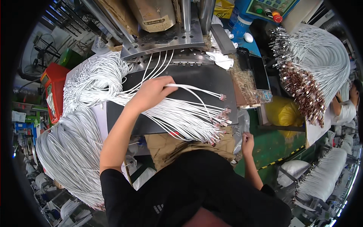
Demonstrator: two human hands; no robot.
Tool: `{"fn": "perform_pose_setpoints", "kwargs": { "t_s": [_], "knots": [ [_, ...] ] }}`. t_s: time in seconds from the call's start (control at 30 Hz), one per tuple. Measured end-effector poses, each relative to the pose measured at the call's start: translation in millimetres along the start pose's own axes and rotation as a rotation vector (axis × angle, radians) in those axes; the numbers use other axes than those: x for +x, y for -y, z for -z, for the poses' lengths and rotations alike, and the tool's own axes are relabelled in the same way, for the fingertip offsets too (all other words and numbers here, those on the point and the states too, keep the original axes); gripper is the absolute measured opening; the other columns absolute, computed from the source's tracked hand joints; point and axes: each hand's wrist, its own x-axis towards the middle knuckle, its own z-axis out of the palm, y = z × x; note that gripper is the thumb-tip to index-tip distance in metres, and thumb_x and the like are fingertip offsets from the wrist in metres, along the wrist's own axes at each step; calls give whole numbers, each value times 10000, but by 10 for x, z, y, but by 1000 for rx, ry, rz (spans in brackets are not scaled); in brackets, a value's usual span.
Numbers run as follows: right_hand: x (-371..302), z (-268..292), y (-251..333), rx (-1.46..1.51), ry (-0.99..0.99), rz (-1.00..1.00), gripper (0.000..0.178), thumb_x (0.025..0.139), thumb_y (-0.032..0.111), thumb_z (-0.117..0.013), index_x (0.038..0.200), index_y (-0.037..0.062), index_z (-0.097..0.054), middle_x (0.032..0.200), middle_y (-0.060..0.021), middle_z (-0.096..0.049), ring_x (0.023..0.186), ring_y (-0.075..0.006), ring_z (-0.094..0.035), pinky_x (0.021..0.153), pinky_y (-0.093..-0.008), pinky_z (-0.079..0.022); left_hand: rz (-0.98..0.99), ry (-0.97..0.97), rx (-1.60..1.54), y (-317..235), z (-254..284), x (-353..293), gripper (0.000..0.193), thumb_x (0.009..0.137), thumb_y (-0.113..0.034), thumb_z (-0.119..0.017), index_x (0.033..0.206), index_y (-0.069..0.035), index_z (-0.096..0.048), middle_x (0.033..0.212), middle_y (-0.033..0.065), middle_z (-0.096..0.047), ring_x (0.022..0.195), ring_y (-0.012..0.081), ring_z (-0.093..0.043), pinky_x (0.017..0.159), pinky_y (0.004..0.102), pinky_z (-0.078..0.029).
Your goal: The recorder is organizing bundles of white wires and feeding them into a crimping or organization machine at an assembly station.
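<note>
My left hand [153, 91] is closed on a few white cables [193, 90], whose connector ends point right above the black work plate [177, 77]. Under and beside it, a fanned bundle of white cables [181, 115] lies on the plate, its pinkish-brown ends near the right front edge. Several more cables run from the metal press [162, 47] past this hand. My right hand [247, 144] hangs low at the right beside a clear plastic sheet [242, 126]. Its fingers are curled together, and what they may hold is too small to make out.
Heaps of white cables [72, 151] fill the left side. A red box [53, 90] stands behind them. At the right are a phone-like black slab [259, 72], a yellow bag [283, 111] and a large cable coil [317, 56]. Another person's arm [336, 104] shows at far right.
</note>
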Motion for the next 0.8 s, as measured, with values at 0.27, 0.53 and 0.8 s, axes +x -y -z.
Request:
{"fn": "perform_pose_setpoints", "kwargs": {
  "t_s": [0.27, 0.53, 0.8],
  "knots": [
    [929, 524, 2541, 435, 67, 446, 192, 998, 58, -544, 1136, -9, -659, 1056, -120, -660, 847, -188, -643, 772, -299, -520, -61, 72, 234, 241, -21, -168, 254, 849, -201, -727, 995, -11, -645, 784, 116, -618, 801, 332, -598, 729, 382, -482],
    [1395, 110, 3702, -159, 299, 887, 323, 858, 182, -679, 1173, 115, -657, 1105, -74, -654, 1059, -292, -605, 811, -396, -531, 244, -67, -529, 205, 498, -408, 220, 925, -235, -708, 998, -32, -663, 762, 13, -604, 760, 128, -588, 645, 299, -471],
    [1231, 43, 3526, -189, 382, 1249, 209, 863, 152, -641, 1064, 126, -691, 968, -59, -667, 913, -263, -642, 760, -362, -549, 360, 496, -1096, -517, -613, -506, 336, 1070, -317, -484, 1164, -28, -628, 799, -18, -569, 663, 82, -526, 586, 242, -447]
  ]
}}
